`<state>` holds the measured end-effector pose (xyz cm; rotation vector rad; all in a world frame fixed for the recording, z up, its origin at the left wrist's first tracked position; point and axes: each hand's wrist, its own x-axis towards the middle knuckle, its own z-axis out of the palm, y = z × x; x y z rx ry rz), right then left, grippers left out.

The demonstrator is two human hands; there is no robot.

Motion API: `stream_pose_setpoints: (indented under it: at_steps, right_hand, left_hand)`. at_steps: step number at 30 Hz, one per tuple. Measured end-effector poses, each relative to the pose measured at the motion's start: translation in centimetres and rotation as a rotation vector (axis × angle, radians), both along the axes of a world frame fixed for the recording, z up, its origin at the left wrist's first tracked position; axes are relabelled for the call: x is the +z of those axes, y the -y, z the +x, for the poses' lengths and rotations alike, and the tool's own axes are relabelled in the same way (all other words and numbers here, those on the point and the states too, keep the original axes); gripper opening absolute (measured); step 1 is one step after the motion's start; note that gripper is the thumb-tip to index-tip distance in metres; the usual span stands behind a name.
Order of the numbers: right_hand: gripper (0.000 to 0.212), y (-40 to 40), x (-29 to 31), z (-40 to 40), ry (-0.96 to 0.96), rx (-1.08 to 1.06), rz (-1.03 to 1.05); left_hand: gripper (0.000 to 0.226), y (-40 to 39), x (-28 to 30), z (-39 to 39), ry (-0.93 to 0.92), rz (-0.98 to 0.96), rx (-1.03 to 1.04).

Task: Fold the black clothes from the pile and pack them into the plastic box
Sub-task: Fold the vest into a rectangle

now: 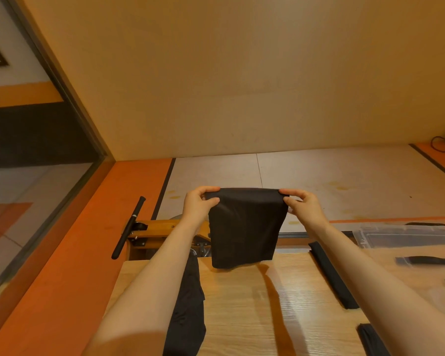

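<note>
Step in hand: mid-fold on one garment, not yet packing.

Far left on the tabletop (242, 317): a loose heap of black clothes (188, 312) runs under the left forearm and off the near edge. Reads as the unfolded pile, untouched for now.

Left hand (199, 201): grip clamped on the top left corner of the black garment (244, 227), thumb in front, fingers curled behind.

Garment hangs in the air between both hands, top edge pulled taut and roughly level, lower edge just above the far edge of the tabletop. Looks already folded at least once: narrow panel, straight sides.

Right hand (302, 204): grip clamped on the top right corner, same pinch.

Right of that: a folded black strip (332, 276) lies flat on the tabletop, another dark piece (370, 340) near the bottom edge. The clear plastic box (406, 237) sits at the far right with its lid on or beside it, cannot tell which. A small black band (424, 260) lies just in front of it.

Next move, my read: lower the panel flat onto the bare wood between pile and strip, fold once more, then carry it right to the box. Needs both corners kept level or the fold skews. Box may have to be opened first.
</note>
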<state>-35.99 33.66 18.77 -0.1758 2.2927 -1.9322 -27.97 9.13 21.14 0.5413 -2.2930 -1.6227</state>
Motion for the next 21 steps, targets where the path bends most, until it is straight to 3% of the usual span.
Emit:
stream_pose_setpoints:
  at_steps: [9,21]
  right_hand:
    - [0.025,0.1,1.5,-2.3,-0.068,-0.011,-0.015]
    - [0.023,-4.4,-12.9,9.1,0.248,-0.051,0.133]
  left_hand:
    - [0.022,0.4,1.1,-1.6,-0.051,0.161,0.028]
    - [0.014,-4.1,-14.6,7.7,0.334,0.298,0.014]
